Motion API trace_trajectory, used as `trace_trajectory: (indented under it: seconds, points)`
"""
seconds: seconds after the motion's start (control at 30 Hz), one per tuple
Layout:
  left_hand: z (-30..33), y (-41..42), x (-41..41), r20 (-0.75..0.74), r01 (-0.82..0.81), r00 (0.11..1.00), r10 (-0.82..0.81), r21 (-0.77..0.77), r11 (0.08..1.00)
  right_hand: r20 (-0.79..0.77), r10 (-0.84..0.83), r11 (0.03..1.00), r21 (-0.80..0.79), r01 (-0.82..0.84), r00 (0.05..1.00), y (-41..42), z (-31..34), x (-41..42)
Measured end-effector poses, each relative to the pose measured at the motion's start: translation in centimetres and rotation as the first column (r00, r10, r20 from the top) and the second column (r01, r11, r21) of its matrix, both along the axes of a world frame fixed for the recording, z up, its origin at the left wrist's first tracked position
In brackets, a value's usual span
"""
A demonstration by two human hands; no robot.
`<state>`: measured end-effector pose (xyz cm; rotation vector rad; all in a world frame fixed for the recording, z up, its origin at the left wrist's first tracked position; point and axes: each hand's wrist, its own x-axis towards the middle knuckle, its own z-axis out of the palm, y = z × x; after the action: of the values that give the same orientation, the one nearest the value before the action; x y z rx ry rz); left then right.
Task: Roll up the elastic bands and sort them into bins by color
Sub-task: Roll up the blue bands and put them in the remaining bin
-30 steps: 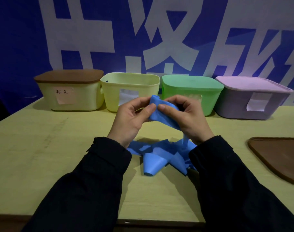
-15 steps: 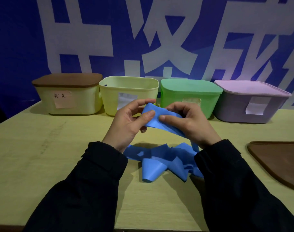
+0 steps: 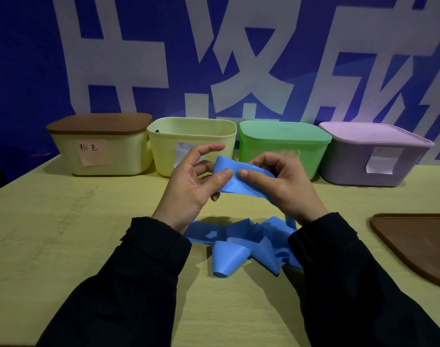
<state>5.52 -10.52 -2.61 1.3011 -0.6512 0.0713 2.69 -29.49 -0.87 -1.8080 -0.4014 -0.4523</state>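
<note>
A blue elastic band (image 3: pixel 235 186) is held up over the table, one end stretched flat between both hands. My left hand (image 3: pixel 188 191) pinches it with the thumb, its index finger raised. My right hand (image 3: pixel 286 186) pinches the same end from the right, thumb on top. The rest of the band (image 3: pixel 241 244) hangs down past my right wrist and lies crumpled in loops on the table between my sleeves. Behind stand four bins: a yellow bin with a brown lid (image 3: pixel 101 146), an open yellow bin (image 3: pixel 191 136), a green lidded bin (image 3: pixel 284 144) and a purple lidded bin (image 3: pixel 374 154).
A brown lid (image 3: pixel 419 244) lies flat on the yellow table (image 3: pixel 63 234) at the right edge. The left bin bears a pink handwritten label (image 3: pixel 91 151). A blue wall with large white characters rises just behind the bins.
The bunched end of the band has been spread flat between my thumbs. My left index finger has lifted off it, and both hands have sunk a little.
</note>
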Motion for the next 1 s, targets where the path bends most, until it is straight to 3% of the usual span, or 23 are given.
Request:
trace_trajectory:
  seconds: [0.27,0.37,0.73,0.9,1.0]
  points:
    - [-0.3,-0.5,-0.3,-0.06,0.079,0.995,-0.077,0.041,0.996,0.155,-0.087,0.978,-0.173,0.114,0.984,0.3,-0.8,0.3]
    - [-0.4,-0.4,-0.1,0.012,-0.004,1.0,0.003,0.093,0.996,0.176,-0.092,0.975,-0.183,0.125,0.98,0.5,-0.9,0.4]
    - [0.0,0.0,-0.1,0.008,-0.1,0.995,0.099,0.04,0.994,-0.052,-0.018,0.995,-0.095,0.013,0.998,-1.2,0.0,0.2]
    - [-0.2,-0.3,-0.1,-0.032,-0.016,0.999,0.017,0.03,0.999,0.006,-0.028,0.993,-0.117,0.028,1.0,-0.8,0.0,0.0]
    - [-0.3,-0.2,0.0,-0.007,-0.053,0.999,0.053,0.073,0.996,0.041,-0.044,0.99,-0.133,0.049,0.998,-0.6,0.0,-0.1]
